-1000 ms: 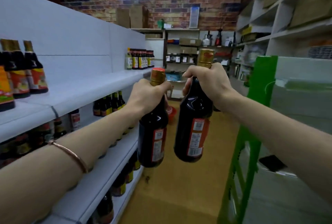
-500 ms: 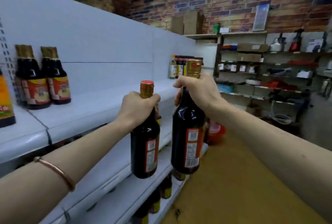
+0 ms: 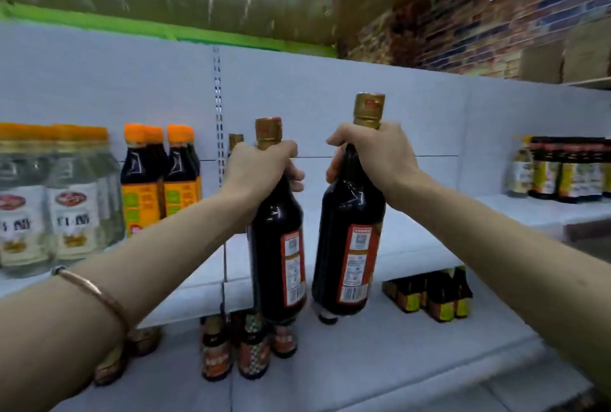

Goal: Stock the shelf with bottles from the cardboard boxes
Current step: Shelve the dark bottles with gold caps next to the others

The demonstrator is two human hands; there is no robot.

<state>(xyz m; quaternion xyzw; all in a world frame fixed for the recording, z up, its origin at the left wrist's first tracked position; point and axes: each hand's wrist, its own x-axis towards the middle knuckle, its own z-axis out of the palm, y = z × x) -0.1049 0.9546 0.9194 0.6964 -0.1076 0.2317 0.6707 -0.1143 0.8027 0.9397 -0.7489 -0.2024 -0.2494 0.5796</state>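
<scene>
Both dark bottles have swung round to face the white shelf [image 3: 413, 246] at frame centre, the left hand [image 3: 261, 170] gripping the left bottle [image 3: 274, 246] by its neck and the right hand [image 3: 373, 157] gripping the right bottle [image 3: 347, 246] likewise.

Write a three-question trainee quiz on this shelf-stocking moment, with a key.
1. True or false: the left hand and right hand each grip a dark bottle by the neck.
2. What colour are the caps of the bottles with orange-and-green labels on the upper shelf? A) orange B) blue C) black
3. Fill in: the left-hand bottle and the right-hand bottle both have ____ foil caps.

Key: 1 true; 2 A; 3 gold
</scene>
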